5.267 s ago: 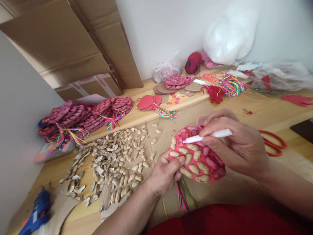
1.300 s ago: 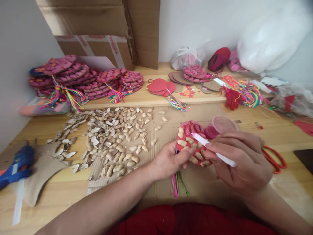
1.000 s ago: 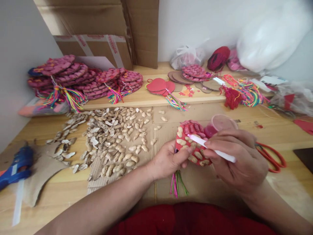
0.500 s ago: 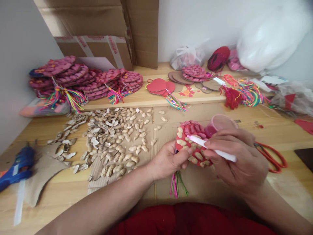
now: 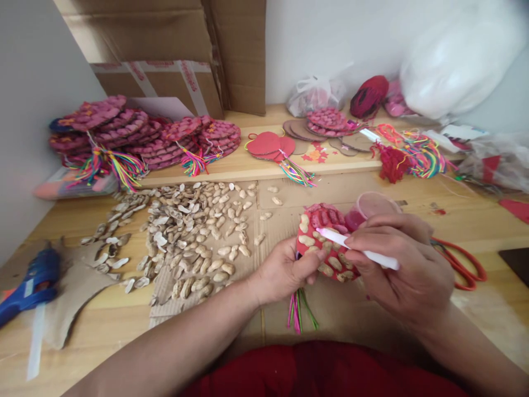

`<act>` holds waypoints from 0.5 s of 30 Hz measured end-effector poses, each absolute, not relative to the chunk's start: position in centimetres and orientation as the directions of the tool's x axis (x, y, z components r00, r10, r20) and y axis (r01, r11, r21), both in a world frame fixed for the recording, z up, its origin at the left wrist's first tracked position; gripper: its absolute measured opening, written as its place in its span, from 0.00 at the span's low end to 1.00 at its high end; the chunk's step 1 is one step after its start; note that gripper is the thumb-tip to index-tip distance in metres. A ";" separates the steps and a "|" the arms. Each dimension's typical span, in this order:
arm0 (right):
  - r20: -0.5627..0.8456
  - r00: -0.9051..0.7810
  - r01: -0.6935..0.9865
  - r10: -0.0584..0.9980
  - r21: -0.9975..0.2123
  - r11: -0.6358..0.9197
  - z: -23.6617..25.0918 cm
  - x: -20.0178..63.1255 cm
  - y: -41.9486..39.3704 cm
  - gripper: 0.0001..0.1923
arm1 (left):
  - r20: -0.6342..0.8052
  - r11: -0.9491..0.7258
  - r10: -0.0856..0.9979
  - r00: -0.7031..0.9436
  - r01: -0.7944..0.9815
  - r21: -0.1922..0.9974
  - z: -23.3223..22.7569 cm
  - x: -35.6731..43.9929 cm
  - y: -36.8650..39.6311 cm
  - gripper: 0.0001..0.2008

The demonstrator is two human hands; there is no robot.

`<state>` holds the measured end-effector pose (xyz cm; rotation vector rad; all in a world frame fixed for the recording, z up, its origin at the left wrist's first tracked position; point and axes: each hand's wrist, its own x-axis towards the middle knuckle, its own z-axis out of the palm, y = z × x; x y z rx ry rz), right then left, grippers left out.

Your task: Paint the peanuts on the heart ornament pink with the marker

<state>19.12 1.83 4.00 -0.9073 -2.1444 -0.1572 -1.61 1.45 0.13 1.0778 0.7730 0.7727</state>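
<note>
My left hand [image 5: 287, 266] is closed on the edge of a red disc [image 5: 305, 225] covered with peanut shells, its thumb resting on the front. Shells in the upper part are painted pink; the lower ones are bare. Pink and green cords [image 5: 300, 311] hang below the disc. Between the fingers of my right hand [image 5: 403, 264] is a white pen-like brush [image 5: 378, 258], its pink tip touching the disc at the upper left, by the painted shells. A clear plastic cup [image 5: 378, 204] with pink paint stands just behind my right hand, partly hidden by it.
Peanut shells [image 5: 198, 220] are spread over cardboard on the left. A blue glue gun [image 5: 39, 275] lies at far left, and orange-handled scissors [image 5: 467, 267] lie right of my right hand. Along the back shelf are stacked pink discs [image 5: 144, 138], red discs [image 5: 270, 144] and colourful cords [image 5: 427, 157].
Almost nothing differs. Both hands, the disc and the brush keep their places; the view shifts very slightly.
</note>
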 end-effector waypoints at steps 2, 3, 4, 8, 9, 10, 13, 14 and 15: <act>0.718 -0.443 0.654 0.538 -0.152 0.741 4.3 19.1 1.8 0.12 | -0.161 0.278 0.846 0.508 -0.164 0.947 0.2 -1.6 1.4 0.21; 0.727 -0.444 0.649 0.524 -0.142 0.747 4.4 19.1 1.8 0.13 | -0.162 0.281 0.846 0.508 -0.166 0.945 0.3 -1.6 1.4 0.21; 0.736 -0.443 0.643 0.512 -0.137 0.754 4.5 19.1 1.9 0.13 | -0.166 0.286 0.846 0.507 -0.168 0.943 0.3 -1.7 1.4 0.21; 0.727 -0.448 0.628 0.520 -0.158 0.762 4.5 19.1 1.9 0.15 | -0.178 0.290 0.847 0.501 -0.154 0.945 0.3 -1.7 1.4 0.20; 0.718 -0.457 0.630 0.524 -0.154 0.761 4.4 19.1 1.9 0.16 | -0.175 0.285 0.848 0.501 -0.152 0.946 0.3 -1.7 1.4 0.20; 0.712 -0.466 0.634 0.525 -0.146 0.760 4.4 19.1 1.9 0.16 | -0.174 0.282 0.849 0.500 -0.150 0.948 0.2 -1.7 1.4 0.20; 0.704 -0.465 0.654 0.537 -0.135 0.744 4.5 19.2 1.7 0.14 | -0.186 0.293 0.852 0.489 -0.152 0.944 0.3 -1.6 1.4 0.21; 0.708 -0.456 0.657 0.539 -0.140 0.740 4.5 19.2 1.7 0.13 | -0.191 0.299 0.852 0.487 -0.153 0.942 0.3 -1.6 1.4 0.21; 0.713 -0.441 0.660 0.546 -0.155 0.735 4.6 19.2 1.6 0.12 | -0.193 0.302 0.852 0.487 -0.155 0.941 0.4 -1.6 1.4 0.21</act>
